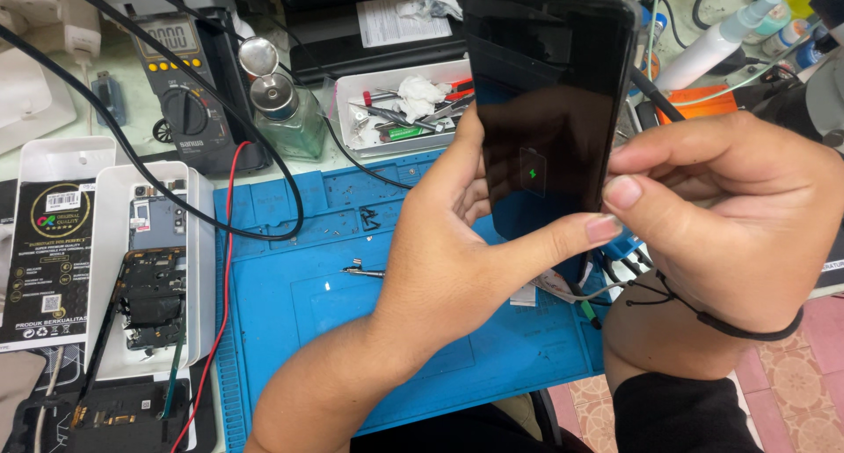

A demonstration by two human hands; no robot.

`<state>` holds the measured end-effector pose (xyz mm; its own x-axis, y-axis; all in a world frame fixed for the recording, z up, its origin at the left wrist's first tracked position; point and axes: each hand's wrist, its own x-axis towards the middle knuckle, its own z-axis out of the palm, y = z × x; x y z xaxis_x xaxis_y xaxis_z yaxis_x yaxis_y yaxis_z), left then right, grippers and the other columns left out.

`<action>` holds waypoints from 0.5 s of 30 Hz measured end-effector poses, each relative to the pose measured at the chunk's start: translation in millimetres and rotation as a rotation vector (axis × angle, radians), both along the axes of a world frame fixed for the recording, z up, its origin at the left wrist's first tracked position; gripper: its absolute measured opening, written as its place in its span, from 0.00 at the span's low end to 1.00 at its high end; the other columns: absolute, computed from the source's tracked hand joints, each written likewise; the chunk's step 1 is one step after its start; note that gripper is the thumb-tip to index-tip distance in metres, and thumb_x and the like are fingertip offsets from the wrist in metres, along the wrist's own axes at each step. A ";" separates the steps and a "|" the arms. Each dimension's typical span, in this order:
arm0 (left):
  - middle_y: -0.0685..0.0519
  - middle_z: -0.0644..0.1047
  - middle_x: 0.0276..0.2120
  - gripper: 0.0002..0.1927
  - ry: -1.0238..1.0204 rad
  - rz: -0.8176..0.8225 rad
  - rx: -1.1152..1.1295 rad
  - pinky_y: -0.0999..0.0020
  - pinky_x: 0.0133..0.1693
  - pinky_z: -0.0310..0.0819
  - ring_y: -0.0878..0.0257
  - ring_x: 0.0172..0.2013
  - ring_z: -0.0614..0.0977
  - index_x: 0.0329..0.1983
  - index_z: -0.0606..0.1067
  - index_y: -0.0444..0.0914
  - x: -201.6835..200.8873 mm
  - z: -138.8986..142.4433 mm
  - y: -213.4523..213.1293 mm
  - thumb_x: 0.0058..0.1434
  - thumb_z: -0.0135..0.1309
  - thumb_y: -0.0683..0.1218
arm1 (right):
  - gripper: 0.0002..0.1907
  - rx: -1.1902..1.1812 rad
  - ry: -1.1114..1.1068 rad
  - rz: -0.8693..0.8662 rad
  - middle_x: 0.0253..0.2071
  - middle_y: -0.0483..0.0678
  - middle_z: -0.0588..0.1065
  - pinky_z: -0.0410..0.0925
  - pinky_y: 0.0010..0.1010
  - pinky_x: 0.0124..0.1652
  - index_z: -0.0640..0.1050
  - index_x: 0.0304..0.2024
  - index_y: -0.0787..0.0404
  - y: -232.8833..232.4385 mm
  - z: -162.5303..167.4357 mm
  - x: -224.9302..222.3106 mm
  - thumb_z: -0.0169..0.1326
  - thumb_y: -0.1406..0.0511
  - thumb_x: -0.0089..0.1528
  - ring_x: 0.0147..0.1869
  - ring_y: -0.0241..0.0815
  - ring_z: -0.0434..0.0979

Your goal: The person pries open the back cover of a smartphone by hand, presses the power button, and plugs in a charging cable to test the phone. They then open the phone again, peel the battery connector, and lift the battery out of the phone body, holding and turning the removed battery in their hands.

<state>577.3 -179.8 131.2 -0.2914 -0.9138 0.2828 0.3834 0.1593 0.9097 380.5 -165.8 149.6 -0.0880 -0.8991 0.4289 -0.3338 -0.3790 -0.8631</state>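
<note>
A black smartphone [547, 101] is held upright above the blue work mat [290, 295], its dark screen showing a small green charging symbol. My left hand [457, 242] grips its lower left side, thumb pressed across the bottom of the screen. My right hand [738, 215] clasps the phone's right edge, thumb on the side, a black cord round the wrist. A cable hangs from under the phone.
A dismantled phone frame [154, 277] lies in a white tray at left. A multimeter [189, 92] with red and black leads, a glass bottle [286, 110] and a white parts tray [409, 105] of tools sit behind the mat. Tweezers [362, 272] lie on the mat.
</note>
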 end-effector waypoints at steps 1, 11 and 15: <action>0.50 0.79 0.53 0.32 -0.002 0.002 -0.003 0.69 0.63 0.76 0.65 0.55 0.81 0.64 0.68 0.33 -0.1 0.6 0.1 0.60 0.69 0.42 | 0.08 0.000 0.004 0.004 0.35 0.48 0.79 0.71 0.15 0.38 0.79 0.40 0.70 -0.1 0.2 -0.3 0.65 0.74 0.61 0.35 0.29 0.79; 0.50 0.79 0.52 0.33 -0.018 0.001 0.014 0.69 0.62 0.77 0.65 0.54 0.82 0.65 0.69 0.33 0.8 4.2 0.4 0.59 0.69 0.42 | 0.09 -0.005 0.026 0.026 0.35 0.48 0.79 0.71 0.15 0.38 0.79 0.42 0.69 1.1 -1.9 -3.5 0.65 0.74 0.61 0.35 0.28 0.78; 0.50 0.80 0.53 0.31 -0.015 0.007 -0.014 0.70 0.62 0.77 0.65 0.53 0.81 0.65 0.68 0.33 -0.1 4.1 0.4 0.61 0.69 0.42 | 0.08 -0.011 0.033 0.021 0.35 0.48 0.79 0.71 0.15 0.38 0.79 0.40 0.69 1.2 -2.4 -3.1 0.66 0.74 0.62 0.35 0.28 0.78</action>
<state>577.2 -179.4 135.3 -0.2895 -0.9119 0.2908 0.3684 0.1742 0.9132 377.4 -164.6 147.2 -0.0548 -0.8956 0.4415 -0.3541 -0.3960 -0.8472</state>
